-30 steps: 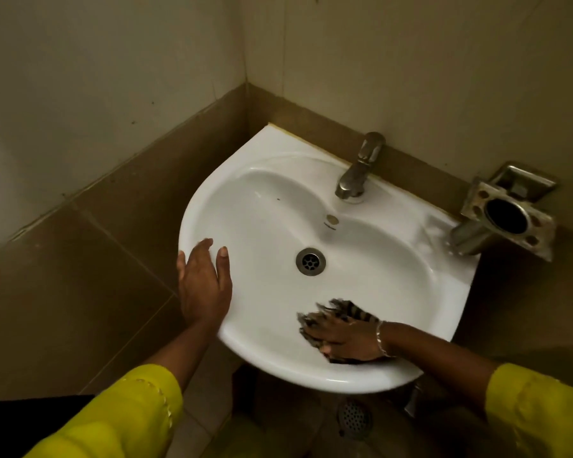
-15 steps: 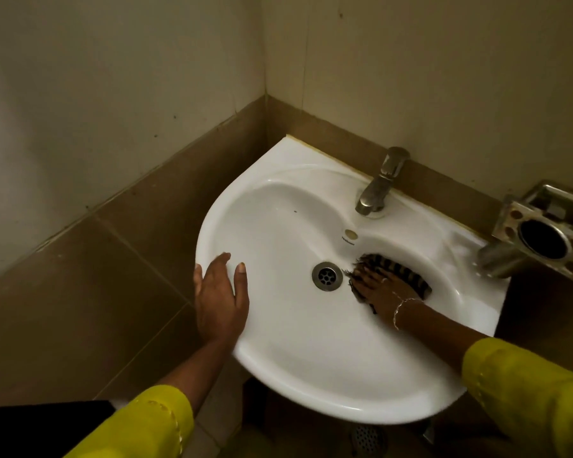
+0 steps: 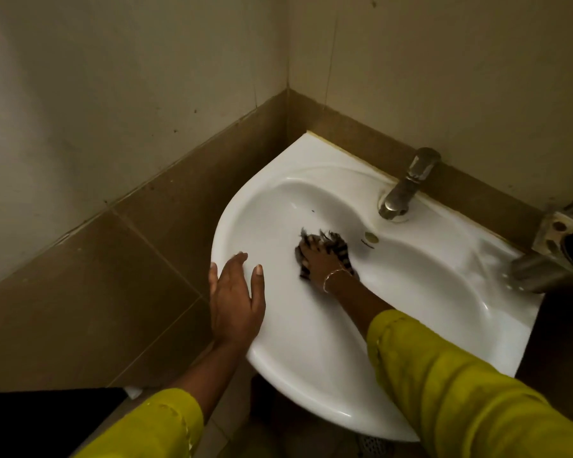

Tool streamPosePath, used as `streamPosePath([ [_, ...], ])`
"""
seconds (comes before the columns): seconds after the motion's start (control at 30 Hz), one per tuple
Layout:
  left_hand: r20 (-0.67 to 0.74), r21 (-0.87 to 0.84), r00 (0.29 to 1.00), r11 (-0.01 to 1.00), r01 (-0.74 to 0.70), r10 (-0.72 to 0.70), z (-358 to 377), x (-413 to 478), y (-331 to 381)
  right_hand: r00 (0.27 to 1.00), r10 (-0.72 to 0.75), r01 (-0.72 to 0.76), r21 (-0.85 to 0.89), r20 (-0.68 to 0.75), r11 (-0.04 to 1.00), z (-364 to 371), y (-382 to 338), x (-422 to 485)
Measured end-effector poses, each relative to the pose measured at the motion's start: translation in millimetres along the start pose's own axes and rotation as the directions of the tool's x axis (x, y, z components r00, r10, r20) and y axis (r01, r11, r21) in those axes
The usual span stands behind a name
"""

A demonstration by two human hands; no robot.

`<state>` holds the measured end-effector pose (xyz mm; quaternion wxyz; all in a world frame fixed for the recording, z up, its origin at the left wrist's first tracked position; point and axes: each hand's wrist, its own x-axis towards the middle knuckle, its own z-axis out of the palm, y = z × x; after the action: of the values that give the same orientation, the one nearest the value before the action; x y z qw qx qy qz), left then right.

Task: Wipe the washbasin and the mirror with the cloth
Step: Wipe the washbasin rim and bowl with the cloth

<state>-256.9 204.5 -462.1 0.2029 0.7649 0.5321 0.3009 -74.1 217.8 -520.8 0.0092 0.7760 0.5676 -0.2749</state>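
Observation:
A white corner washbasin (image 3: 427, 292) is fixed to the tiled walls. My right hand (image 3: 318, 261) presses a dark striped cloth (image 3: 339, 247) flat against the bowl's inner left-back slope, covering the drain. My left hand (image 3: 235, 299) rests flat on the basin's left rim, fingers spread, holding nothing. A metal tap (image 3: 406, 183) stands on the back ledge, with the overflow hole (image 3: 371, 237) just below it. No mirror is in view.
A metal wall-mounted holder (image 3: 563, 239) juts out at the right edge beside the basin. Brown tiles (image 3: 113, 259) line the lower walls. A floor drain (image 3: 374, 446) shows under the basin. Something dark (image 3: 47, 421) fills the lower left corner.
My right hand has swept the cloth from the bowl's front, past the right of the drain, to the left-back slope. The left hand stays on the rim. The view has shifted left.

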Motion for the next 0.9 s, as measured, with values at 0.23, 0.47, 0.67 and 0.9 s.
streamPosePath([
  [0.23,-0.003,0.026,1.0,1.0,-0.008,0.008,2,0,-1,0.975,-0.205,0.193,0.135,0.088,0.972,22,-29,-27],
  [0.47,0.005,0.048,1.0,0.999,-0.01,0.01,4,1,-2,0.924,-0.361,0.35,0.103,0.125,0.931,51,-19,-60],
  [0.67,0.001,0.049,1.0,0.999,-0.002,0.002,3,0,-2,0.853,-0.48,0.496,-0.034,0.206,0.868,46,29,-99],
  [0.9,-0.014,0.065,1.0,0.998,-0.015,0.016,5,1,-4,0.954,-0.177,0.281,-0.528,0.24,0.801,24,114,-91],
])
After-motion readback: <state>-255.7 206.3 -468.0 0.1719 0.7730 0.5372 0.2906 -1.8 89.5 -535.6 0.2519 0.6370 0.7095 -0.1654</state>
